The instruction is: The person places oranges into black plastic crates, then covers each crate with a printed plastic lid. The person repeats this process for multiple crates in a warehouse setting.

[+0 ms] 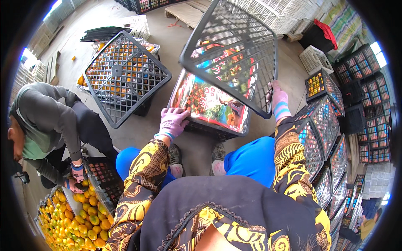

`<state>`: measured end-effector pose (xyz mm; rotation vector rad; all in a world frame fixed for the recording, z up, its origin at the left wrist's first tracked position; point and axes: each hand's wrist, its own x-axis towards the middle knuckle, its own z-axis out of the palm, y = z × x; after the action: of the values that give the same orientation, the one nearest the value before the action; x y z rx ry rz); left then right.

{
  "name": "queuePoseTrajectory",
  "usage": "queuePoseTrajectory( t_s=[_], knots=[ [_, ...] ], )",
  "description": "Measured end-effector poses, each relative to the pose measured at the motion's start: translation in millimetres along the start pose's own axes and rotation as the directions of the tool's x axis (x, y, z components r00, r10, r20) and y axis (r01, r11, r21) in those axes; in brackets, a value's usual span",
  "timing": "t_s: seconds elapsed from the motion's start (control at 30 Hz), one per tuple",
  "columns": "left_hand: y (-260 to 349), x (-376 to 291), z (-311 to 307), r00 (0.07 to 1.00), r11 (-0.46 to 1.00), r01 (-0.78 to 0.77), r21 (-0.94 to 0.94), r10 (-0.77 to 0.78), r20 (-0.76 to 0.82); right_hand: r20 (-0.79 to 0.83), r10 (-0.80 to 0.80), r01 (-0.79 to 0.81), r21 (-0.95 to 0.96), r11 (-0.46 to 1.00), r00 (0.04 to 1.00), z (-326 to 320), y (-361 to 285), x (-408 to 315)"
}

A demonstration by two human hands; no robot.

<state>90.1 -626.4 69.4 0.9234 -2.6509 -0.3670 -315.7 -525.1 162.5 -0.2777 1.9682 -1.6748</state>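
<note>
In front of my feet stands a black plastic crate [216, 130], covered on top by a printed plastic sheet [204, 103] with fruit pictures and writing. My left hand [172, 123], in a pink knit glove, grips the crate's near left corner, fingers over the rim. My right hand [278, 96], gloved likewise, holds a black lattice lid [232, 53] by its near right corner. That lid is tilted up over the crate, slightly blurred, and hides part of the sheet. My right fingers are partly behind its edge.
Another lattice lid [116, 70] lies askew over a fruit-filled crate at left. Nearby, a co-worker [53, 122] bends over orange-yellow fruit [84, 226]. Stacked filled crates [317, 135] line the right. White crates [276, 14] and a wooden pallet [185, 14] stand beyond.
</note>
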Motion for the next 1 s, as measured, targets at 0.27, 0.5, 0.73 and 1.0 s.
queuePoseTrajectory(
  t_s=[0.27,0.5,0.73,1.0],
  knots=[
    [-4.2,-1.3,3.5,0.997,1.0,-0.019,-0.011,0.018,-0.079,0.112,0.061,-0.003,-0.458,0.889,0.992,7.1,53.8,16.4],
    [-12.8,-6.8,8.0,0.979,0.979,-0.053,-0.195,0.012,-0.204,0.211,-0.062,0.22,-0.942,0.255,0.976,-14.5,91.0,21.5],
    [-41.4,-12.4,-21.6,0.736,0.306,0.261,-0.916,-0.676,-0.016,0.144,0.058,0.096,-0.861,0.5,0.988,4.7,108.6,13.6],
    [5.1,55.8,-25.4,0.997,0.991,0.055,0.12,-0.048,-0.056,-0.078,0.06,-0.096,-0.891,0.444,0.995,46.9,90.0,-20.5]
  ],
)
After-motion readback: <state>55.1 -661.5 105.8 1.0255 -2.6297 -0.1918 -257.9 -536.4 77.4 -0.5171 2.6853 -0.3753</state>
